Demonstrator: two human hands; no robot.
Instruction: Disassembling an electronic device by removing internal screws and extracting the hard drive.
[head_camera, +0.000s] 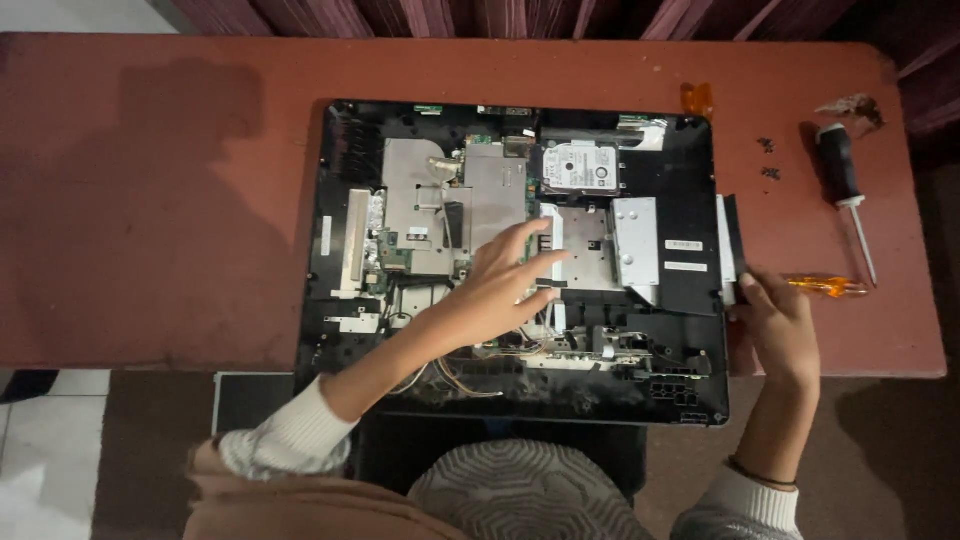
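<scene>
Nearest, the left hand (500, 285) lies flat, fingers spread, on the silver metal plate (585, 250) inside the opened black computer chassis (340, 310). The right hand (780, 320) pinches the slim drive (730, 245) at the chassis's right edge. Two screwdrivers (845, 190) lie right on the red surface (180, 200).

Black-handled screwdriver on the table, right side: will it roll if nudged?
Probably. The black-handled screwdriver lies flat on the bare red table, and its handle looks round, so a sideways nudge likely rolls it. It looks rigid and light. The table edge is near, so it might drop.
</scene>
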